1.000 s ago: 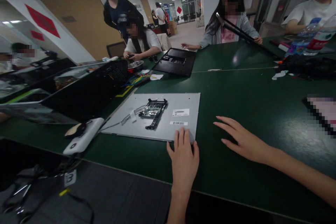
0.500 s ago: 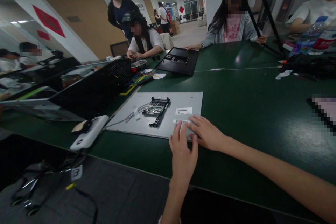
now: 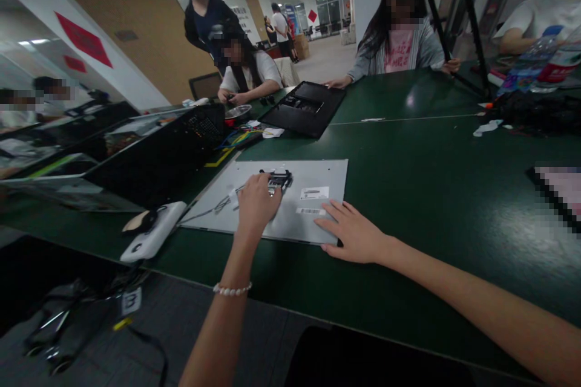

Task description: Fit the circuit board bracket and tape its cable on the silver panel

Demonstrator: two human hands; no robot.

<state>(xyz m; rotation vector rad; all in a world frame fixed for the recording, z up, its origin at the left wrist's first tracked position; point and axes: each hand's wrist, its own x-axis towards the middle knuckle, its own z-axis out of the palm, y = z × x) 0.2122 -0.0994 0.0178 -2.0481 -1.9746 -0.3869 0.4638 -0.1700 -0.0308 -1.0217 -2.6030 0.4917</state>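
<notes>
A flat silver panel [image 3: 290, 228], like the back of a display screen, lies on the green table before me. On it sits a circuit board with a black plastic bracket [image 3: 282, 180], with thin grey cables [image 3: 218, 205] running off to the left. My left hand [image 3: 256, 202] is over this board, its fingers curled down around it and the thumb on the right side; the fingertips are partly hidden. At the panel's near right corner, my right hand [image 3: 356, 233] lies flat with fingers spread, close to two white labels [image 3: 313, 193].
Left of the panel are a white device [image 3: 157, 236] and a large black casing [image 3: 158, 151] standing tilted. Across the green table [image 3: 422, 175], a co-worker's hand touches a black frame [image 3: 304, 106]. A blurred-out tablet-like object [image 3: 558, 190] lies at right, bottles [image 3: 531, 63] behind.
My left hand has moved left and away from me, from beside my right hand onto the circuit board. My right hand stays at the panel's corner, fingers more spread. The far black frame has tilted lower.
</notes>
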